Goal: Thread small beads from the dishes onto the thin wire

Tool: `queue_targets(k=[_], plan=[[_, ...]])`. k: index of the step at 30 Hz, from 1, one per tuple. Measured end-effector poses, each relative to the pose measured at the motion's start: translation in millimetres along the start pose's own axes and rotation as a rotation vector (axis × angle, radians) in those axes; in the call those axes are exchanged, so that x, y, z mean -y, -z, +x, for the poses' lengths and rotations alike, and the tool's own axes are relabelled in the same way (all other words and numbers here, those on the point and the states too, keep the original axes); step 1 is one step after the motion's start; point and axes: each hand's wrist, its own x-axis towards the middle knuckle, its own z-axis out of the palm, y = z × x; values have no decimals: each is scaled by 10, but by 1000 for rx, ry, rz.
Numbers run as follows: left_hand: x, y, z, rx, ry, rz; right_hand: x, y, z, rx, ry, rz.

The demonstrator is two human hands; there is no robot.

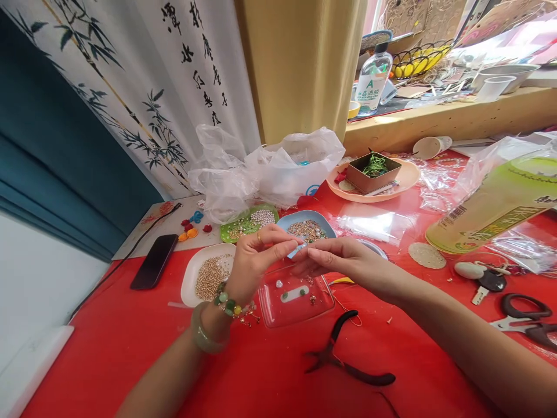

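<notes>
My left hand (256, 255), with bracelets at the wrist, pinches thumb and forefinger together over the beads. Facing it, the fingers of my right hand (333, 258) are also pressed together, the tips almost meeting the left ones. A small pale-blue glint shows between them, too small to name. Below the hands is a clear red-looking tray (272, 316) holding a few small beads and a pale strip. Around them stand a white dish (188, 276) of gold beads, a green dish (226, 233) and a blue dish (285, 220) of mixed beads. Black-handled pliers (333, 357) lie open nearer me.
A phone (155, 262) lies left. Plastic bags (282, 168) stand behind the dishes. Farther right are a pink plate (407, 177) with a box (374, 180), a large drink bottle (491, 203), keys (489, 284) and scissors (526, 319). A glue bottle (373, 81) stands on the sill.
</notes>
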Motion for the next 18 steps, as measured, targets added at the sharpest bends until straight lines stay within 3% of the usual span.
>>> queue_targets(k=[5, 8, 13, 18], plan=[[-139, -90, 63, -27, -33, -12, 144, 11, -90, -61, 68, -160], [-157, -179, 94, 23, 7, -109, 279, 19, -170, -144, 119, -216], [-45, -388, 107, 211, 174, -288, 515, 48, -291, -364, 244, -273], [31, -606, 122, 496, 176, -220, 683, 102, -341, -531, 399, -186]])
